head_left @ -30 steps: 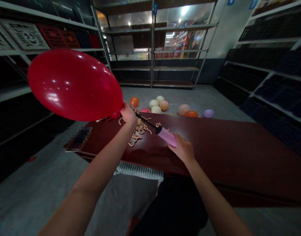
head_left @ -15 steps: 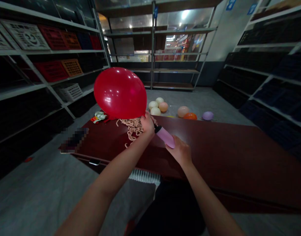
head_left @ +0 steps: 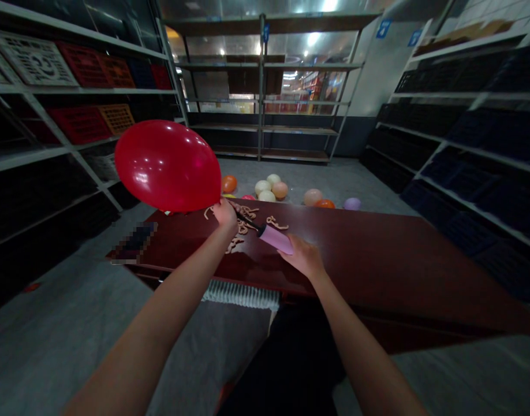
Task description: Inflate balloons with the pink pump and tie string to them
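Observation:
A large inflated red balloon (head_left: 167, 166) reaches up and left from my left hand (head_left: 225, 212), whose fingers are closed around its neck at the tip of the pump. My right hand (head_left: 303, 254) is wrapped around the pink barrel of the hand pump (head_left: 275, 238). Between the barrel and my left hand a black rod shows. Beneath and behind the rod, beige twisted balloons or strings (head_left: 243, 227) lie in a loose heap on the dark red table (head_left: 377, 254).
A blurred dark object (head_left: 135, 242) lies at the table's left corner. Several balloons (head_left: 267, 188) rest on the floor beyond the far edge. Shelves with crates (head_left: 85, 65) stand left, more shelving (head_left: 261, 86) behind and at right. A ribbed pale cloth (head_left: 243, 294) shows below the near edge.
My left hand and the red balloon have moved left, away from the pink barrel. The black rod now shows at greater length. The view has shifted slightly.

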Demonstrator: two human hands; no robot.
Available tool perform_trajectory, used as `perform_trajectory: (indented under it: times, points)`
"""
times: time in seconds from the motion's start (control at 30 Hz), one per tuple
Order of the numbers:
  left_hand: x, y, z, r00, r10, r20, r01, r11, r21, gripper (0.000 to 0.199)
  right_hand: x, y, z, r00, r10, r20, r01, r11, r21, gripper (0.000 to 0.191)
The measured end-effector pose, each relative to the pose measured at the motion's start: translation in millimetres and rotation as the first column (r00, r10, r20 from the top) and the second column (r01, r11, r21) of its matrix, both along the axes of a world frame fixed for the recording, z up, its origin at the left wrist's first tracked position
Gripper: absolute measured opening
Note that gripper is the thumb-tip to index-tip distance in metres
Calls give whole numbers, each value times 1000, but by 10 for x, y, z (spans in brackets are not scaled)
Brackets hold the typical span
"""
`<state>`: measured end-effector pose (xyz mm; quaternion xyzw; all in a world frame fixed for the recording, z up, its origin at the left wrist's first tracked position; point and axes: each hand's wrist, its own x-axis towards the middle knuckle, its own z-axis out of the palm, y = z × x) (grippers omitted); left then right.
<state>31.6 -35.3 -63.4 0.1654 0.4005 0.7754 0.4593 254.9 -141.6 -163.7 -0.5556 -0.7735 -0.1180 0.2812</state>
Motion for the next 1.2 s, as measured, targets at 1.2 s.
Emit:
perform_trajectory:
  times: [1.2]
  points:
    - [718, -107, -114, 992, -128, 19, 126, 989, 77, 42, 13, 41, 2, 992, -115, -61, 115, 993, 6, 33]
